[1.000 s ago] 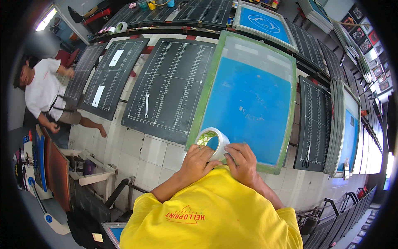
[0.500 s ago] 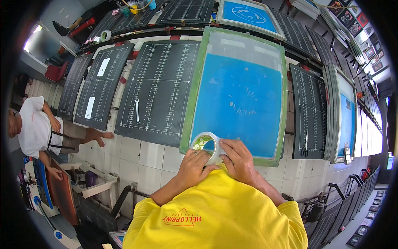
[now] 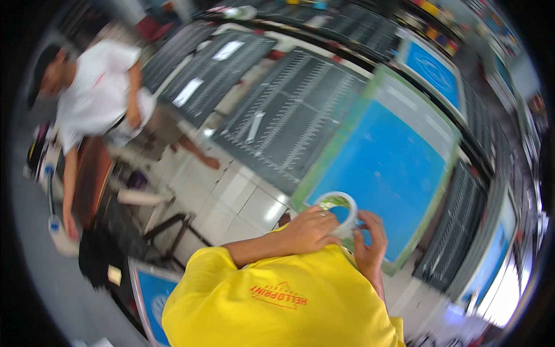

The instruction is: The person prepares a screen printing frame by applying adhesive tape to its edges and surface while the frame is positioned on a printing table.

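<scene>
Both hands are gripping the tape roll (image 3: 338, 213) over the near edge of the blue screen frame (image 3: 393, 168): left hand (image 3: 312, 228) clamping its rim, right hand (image 3: 370, 240) picking at the side, probably the tape end. No strip showing yet, so taping isn't started. Roll is white, wide-cored, blurred.

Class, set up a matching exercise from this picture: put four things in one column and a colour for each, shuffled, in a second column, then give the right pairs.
Things
1. Roll of tape held in both hands
2. Wearer's shirt
3. Large screen panel with a green frame
4. Ruled board beside that panel

Colours
A. Dark grey
B. Yellow
C. White
D. Blue

Pairs: 1-C, 2-B, 3-D, 4-A
</scene>
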`<state>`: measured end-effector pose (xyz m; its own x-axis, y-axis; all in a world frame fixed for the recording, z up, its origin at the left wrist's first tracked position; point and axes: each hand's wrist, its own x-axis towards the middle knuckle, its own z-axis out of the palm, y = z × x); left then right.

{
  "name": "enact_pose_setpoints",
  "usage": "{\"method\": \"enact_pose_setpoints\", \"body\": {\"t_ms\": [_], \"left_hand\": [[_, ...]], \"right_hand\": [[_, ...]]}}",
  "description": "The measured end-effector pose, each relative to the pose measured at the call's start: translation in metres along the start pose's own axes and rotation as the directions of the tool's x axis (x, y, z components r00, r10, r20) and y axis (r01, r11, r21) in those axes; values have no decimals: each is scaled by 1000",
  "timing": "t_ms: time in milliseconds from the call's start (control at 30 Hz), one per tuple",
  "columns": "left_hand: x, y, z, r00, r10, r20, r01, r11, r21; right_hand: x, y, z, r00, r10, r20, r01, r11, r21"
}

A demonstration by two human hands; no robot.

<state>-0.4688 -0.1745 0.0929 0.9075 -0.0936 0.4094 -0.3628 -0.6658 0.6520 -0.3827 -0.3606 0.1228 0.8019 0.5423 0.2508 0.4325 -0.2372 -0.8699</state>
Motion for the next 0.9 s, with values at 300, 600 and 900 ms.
{"method": "enact_pose_setpoints", "body": {"t_ms": [300, 600, 900], "left_hand": [[-36, 30, 4, 960, -171, -220, 184, 982, 42], [-69, 59, 12, 888, -252, -385, 285, 958, 29], [-62, 58, 15, 934, -188, -303, 190, 981, -24]], "right_hand": [[11, 4, 8, 939, -237, 248, 245, 970, 2], [25, -16, 25, 861, -300, 411, 243, 952, 185], [9, -3, 7, 894, -319, 315, 278, 946, 168]]}}
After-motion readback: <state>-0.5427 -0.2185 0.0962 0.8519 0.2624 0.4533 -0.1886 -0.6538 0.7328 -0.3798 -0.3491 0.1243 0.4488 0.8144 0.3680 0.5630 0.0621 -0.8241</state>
